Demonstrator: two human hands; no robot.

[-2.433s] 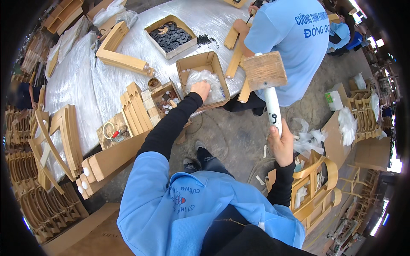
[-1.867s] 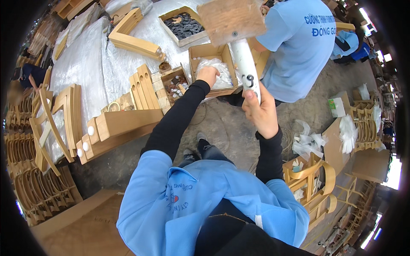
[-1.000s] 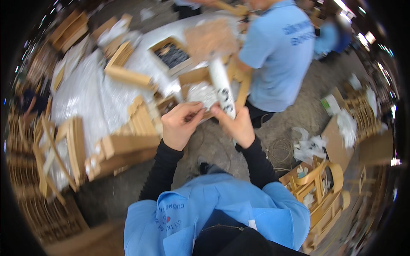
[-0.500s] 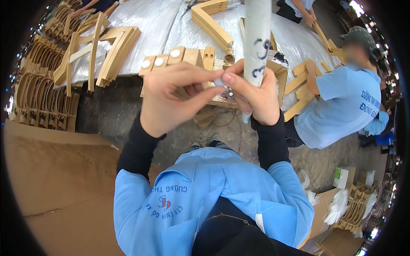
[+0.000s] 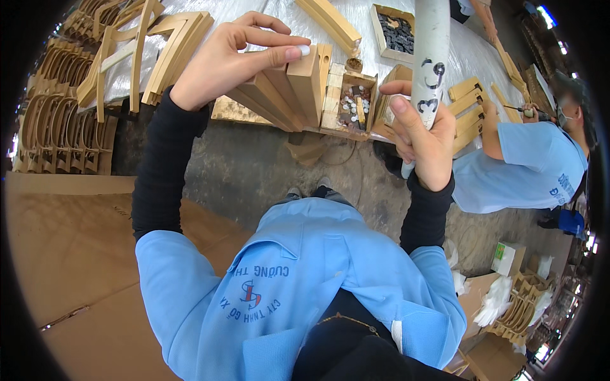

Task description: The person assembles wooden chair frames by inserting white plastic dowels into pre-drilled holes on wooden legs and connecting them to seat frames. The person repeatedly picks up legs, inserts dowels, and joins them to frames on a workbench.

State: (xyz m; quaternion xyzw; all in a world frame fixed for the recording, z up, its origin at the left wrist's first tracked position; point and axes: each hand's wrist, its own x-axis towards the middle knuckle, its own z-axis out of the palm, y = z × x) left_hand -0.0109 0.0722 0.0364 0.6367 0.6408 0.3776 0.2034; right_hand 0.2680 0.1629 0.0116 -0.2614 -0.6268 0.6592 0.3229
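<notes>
My left hand (image 5: 235, 60) pinches a small white cap (image 5: 304, 49) between thumb and forefinger. The cap is at the top end of an upright wooden piece (image 5: 307, 82), one of several standing side by side at the bench edge. My right hand (image 5: 427, 141) is wrapped round a white pole (image 5: 432, 63) with black handwritten marks; its lower end sticks out below the hand. Between my hands sits an open wooden box (image 5: 368, 130) holding small white and reddish pieces.
Stacked angled wooden frames (image 5: 181, 54) lie at the left of the plastic-covered bench (image 5: 254, 5). A tray of black parts (image 5: 379, 38) stands farther back. At the right, a co-worker in a light blue shirt (image 5: 527, 159) handles a tool. Cardboard (image 5: 82, 254) spreads at lower left.
My hands have come apart. The left moved left and up to the wooden pieces with the white cap; the right moved right with the pole. The parts box is now uncovered.
</notes>
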